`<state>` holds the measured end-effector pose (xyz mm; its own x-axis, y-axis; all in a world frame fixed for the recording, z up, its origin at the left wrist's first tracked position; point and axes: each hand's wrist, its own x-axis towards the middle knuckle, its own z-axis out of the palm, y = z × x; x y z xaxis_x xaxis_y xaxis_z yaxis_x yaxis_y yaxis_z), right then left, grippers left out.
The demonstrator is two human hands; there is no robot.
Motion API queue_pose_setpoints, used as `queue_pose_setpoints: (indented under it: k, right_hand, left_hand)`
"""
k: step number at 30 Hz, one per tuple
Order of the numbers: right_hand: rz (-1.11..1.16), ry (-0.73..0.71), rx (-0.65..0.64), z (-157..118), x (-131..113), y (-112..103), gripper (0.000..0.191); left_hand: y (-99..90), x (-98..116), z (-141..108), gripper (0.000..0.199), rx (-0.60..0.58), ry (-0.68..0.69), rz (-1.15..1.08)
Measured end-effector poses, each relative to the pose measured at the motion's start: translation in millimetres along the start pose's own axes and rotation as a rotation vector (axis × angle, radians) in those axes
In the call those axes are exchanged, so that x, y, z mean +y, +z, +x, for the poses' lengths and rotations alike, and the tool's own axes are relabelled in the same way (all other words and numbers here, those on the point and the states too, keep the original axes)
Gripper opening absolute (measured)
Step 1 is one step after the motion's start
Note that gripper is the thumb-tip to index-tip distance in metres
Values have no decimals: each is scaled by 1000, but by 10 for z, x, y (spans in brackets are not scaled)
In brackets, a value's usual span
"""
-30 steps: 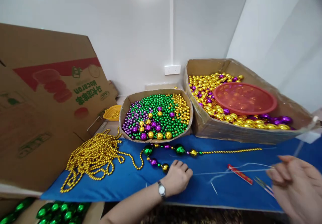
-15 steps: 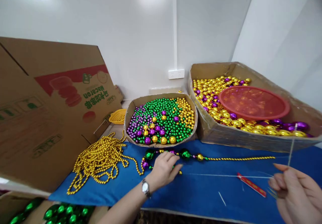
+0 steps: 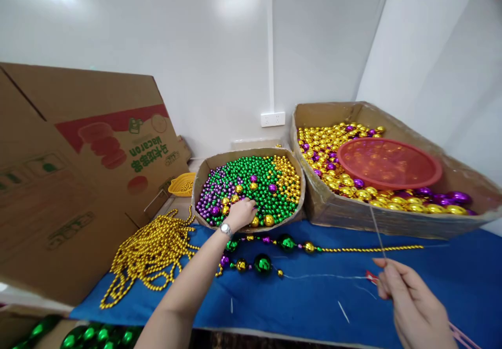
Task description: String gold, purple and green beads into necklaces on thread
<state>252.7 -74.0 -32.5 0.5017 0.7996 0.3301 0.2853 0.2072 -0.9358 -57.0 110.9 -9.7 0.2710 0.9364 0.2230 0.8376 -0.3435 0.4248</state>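
Now, taking it from the biggest thing down: the tall carton (image 3: 74,182) on the far left carries a red band, a green logo and green print that sits upside down from where I stand; I make out what looks like "macaron" beside some characters I cannot read. On the far right the big box (image 3: 392,216) holds gold and purple balls with a red bowl (image 3: 388,163) resting on top. Between them is the small box (image 3: 247,188) of green, purple and gold beads, and my left hand (image 3: 242,213) is down in its near edge, fingers curled over the beads as if picking one; whether a bead is already gripped I cannot tell. A heap of gold chain (image 3: 151,252) lies on the blue cloth (image 3: 306,302) just left of my forearm. The strand (image 3: 270,252) I am building lies near the small box, with larger green, purple and gold balls at its left end and a fine gold run going right. My right hand (image 3: 411,307) is near me on the right, pinching the thread (image 3: 377,231) between thumb and fingers, its end standing up. So I judge this the bead-picking step; next the bead's hole must meet that thread tip, which wants a steady pinch. A red strip (image 3: 371,277) by my right hand shows no legible writing.
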Motion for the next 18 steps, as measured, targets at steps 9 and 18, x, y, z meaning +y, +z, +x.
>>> queue_pose_setpoints:
  k: [9,18]
  right_hand:
    - [-257,-122,-380,-314,-1,242,32]
    - [-348,-499,-436,-515,-67,453,22]
  left_hand:
    - [-39,183,-140,26,67,-83,-450]
    - [73,630,-758,25,-16,-390,-1740]
